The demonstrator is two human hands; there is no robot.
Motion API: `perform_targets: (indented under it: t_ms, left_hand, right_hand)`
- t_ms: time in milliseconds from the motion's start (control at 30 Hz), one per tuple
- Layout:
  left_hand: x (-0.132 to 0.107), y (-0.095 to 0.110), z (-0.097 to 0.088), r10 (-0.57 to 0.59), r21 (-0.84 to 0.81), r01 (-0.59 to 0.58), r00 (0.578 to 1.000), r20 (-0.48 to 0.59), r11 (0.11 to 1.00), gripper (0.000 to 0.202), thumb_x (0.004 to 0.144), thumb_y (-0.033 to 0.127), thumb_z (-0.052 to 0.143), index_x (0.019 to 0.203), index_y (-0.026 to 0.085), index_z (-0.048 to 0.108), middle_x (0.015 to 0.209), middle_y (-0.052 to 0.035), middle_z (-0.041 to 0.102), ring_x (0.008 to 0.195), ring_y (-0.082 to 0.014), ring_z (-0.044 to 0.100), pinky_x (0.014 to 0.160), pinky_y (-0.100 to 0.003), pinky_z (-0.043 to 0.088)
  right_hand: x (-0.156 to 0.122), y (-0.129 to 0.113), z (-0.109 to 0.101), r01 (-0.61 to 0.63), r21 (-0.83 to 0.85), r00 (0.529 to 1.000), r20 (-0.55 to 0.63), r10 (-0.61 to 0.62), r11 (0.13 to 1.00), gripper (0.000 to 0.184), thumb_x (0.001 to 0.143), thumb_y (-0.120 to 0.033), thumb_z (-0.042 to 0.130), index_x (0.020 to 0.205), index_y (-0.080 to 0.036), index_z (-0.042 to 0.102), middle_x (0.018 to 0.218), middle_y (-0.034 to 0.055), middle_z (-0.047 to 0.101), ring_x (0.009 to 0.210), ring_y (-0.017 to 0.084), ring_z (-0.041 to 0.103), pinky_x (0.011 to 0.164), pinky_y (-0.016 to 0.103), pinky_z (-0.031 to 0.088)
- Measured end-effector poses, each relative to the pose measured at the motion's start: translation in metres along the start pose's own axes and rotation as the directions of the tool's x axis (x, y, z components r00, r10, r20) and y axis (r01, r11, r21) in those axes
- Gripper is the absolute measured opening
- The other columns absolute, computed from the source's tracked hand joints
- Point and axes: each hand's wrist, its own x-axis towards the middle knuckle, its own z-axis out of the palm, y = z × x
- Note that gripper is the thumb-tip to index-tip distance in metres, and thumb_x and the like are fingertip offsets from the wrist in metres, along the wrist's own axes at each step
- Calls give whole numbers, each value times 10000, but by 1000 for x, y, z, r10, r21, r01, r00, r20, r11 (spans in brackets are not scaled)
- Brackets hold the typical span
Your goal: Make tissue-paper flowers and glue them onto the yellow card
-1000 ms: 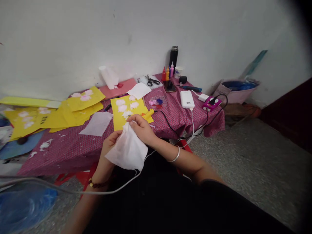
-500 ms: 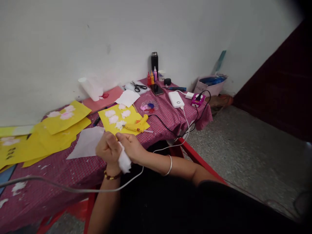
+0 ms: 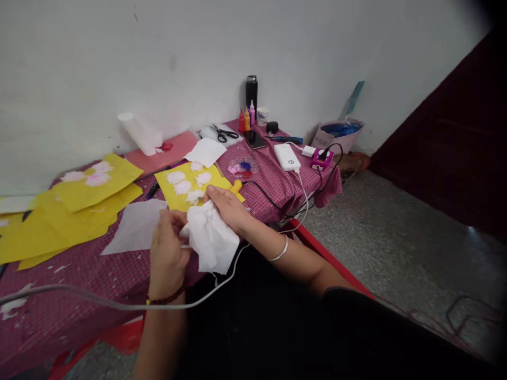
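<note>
A crumpled white tissue [image 3: 213, 237] hangs between my two hands at the table's near edge. My right hand [image 3: 227, 208] pinches its upper edge. On its left side, my left hand [image 3: 170, 248] has curled fingers closed on the tissue's edge. Just beyond lies a yellow sheet [image 3: 166, 192] bearing several white and pinkish paper tufts [image 3: 182, 187]. A yellow glue gun [image 3: 236, 187] rests on that sheet, mostly hidden behind my right hand. Left of my left hand, a flat white sheet [image 3: 132, 227] lies on the checked tablecloth [image 3: 91, 274].
Stacked yellow sheets [image 3: 79, 211] cover the table's left. Farther back are a white roll [image 3: 138, 134], scissors [image 3: 224, 134], a paint palette [image 3: 242, 168], a phone [image 3: 253, 139] and paint bottles [image 3: 246, 120]. A white cable [image 3: 119, 305] crosses before my hands, from a power bank [image 3: 287, 157].
My hands have moved apart from a tight, fists-together grip. The tissue, bunched and mostly hidden before, is now spread open between them. The view has shifted slightly.
</note>
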Motion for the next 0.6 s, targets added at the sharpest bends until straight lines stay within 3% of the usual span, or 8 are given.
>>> perform_targets:
  t_ms: [100, 167, 233, 400, 500, 600]
  left_hand:
    - [5, -7, -9, -152, -79, 167, 974, 171, 983, 398, 770, 569, 606, 857, 182, 627, 725, -21, 653, 575, -150, 576, 514, -269, 449]
    - [6, -10, -11, -173, -27, 189, 939, 297, 982, 372, 659, 444, 757, 878, 159, 663, 731, -33, 683, 639, -182, 629, 568, -280, 495]
    - [4, -10, -12, -192, -27, 212, 923, 333, 977, 377, 638, 402, 787, 892, 146, 679, 739, -47, 702, 685, -212, 658, 594, -292, 520]
    - [-8, -1, -13, -204, -124, 227, 962, 179, 966, 429, 724, 468, 733, 1016, 158, 681, 787, -60, 720, 742, -244, 686, 569, -291, 540]
    - [-12, -3, -11, -146, -193, 156, 987, 65, 969, 455, 801, 494, 683, 1116, 167, 656, 946, -72, 731, 854, -241, 690, 638, -277, 555]
    - [-9, -15, -3, -90, -187, 89, 996, 2, 978, 413, 837, 487, 652, 1101, 170, 670, 1052, -76, 726, 917, -232, 685, 711, -271, 560]
  right_hand:
    - [2, -2, -4, 62, -59, 998, 12, -61, 996, 404, 937, -542, 468, 752, -188, 529, 558, -62, 374, 474, 77, 284, 455, 226, 227]
    - [2, -3, -2, 79, -97, 997, 23, -77, 992, 375, 945, -506, 470, 772, -182, 541, 570, -61, 384, 490, 78, 300, 465, 217, 247]
    - [2, -5, -1, 77, -143, 996, 49, -70, 987, 350, 951, -476, 470, 798, -174, 558, 578, -60, 397, 500, 79, 319, 471, 212, 260]
    - [6, -6, -2, 43, -133, 998, 48, -37, 990, 294, 949, -411, 488, 853, -160, 606, 645, -44, 481, 538, 76, 377, 488, 203, 285]
    - [4, 0, -6, -28, 36, 1000, 9, 28, 999, 243, 915, -380, 538, 900, -157, 634, 742, -23, 570, 609, 81, 462, 550, 198, 359]
    - [-4, 7, -13, -122, 215, 992, -19, 129, 969, 276, 770, -404, 713, 883, -161, 645, 778, -14, 617, 654, 92, 519, 593, 202, 410]
